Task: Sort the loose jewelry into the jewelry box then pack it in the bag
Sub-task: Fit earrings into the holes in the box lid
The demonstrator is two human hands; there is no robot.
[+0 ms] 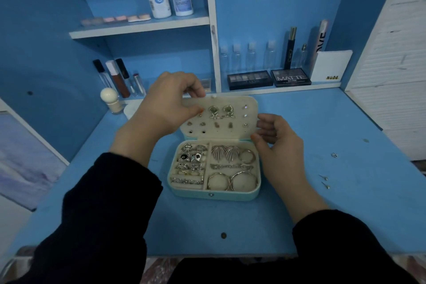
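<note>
A rounded, light-turquoise jewelry box lined in cream velvet is set open on the flat blue-painted table, directly in front of the person. Its lower tray is already filled with silver rings and round metal hoops. Its upright cream lid is studded with small earrings.

The upper left edge of the lid is pinched by the left hand, fingers curled over the top and thumb pressed on the panel. Whether a stud is also held there cannot be told. The right hand is held just beside the lid's right edge with fingers loosely curled, and nothing is seen in them.

The sorting step is judged to be nearly done but not finished. Three small silver stud earrings are left loose on the table, well apart from the box to the right.

A fine pinch by the right hand is called for next, then seating in a free hole while the lid is steadied. No bag is seen.
</note>
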